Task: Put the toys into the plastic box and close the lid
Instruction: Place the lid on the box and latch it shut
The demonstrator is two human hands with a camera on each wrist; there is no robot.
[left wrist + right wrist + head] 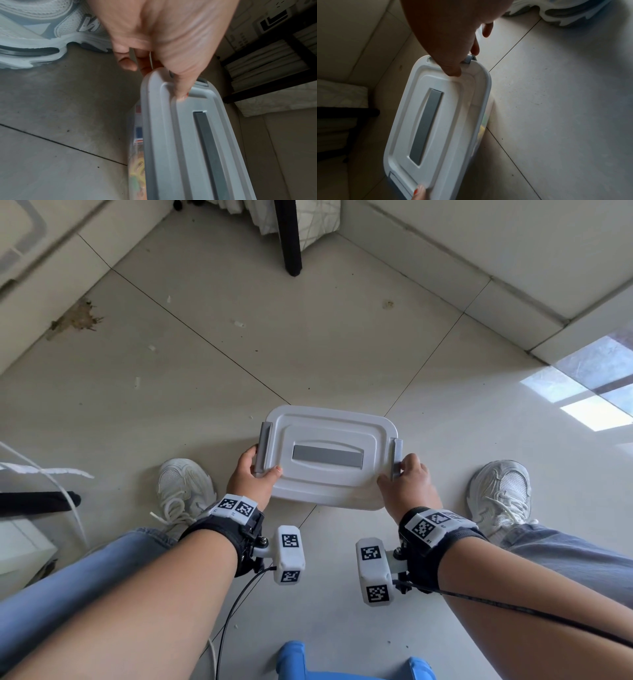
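Plastic box (137, 142), smooth rounded-rectangle lid (329, 436)

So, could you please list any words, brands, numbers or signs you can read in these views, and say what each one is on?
"N": a large logo letter on the side of the white sneaker, seen in the left wrist view.
Black-and-white square code markers on the wrist rigs: patterns only, no readable text.
The lid of the plastic box shows no lettering.
Coloured patches showing through the box wall are too blurred to read.

White lid (329, 484) with grey handle strip (327, 456) and grey latches (264, 447); white sneakers (183, 487), blue jeans (85, 570).
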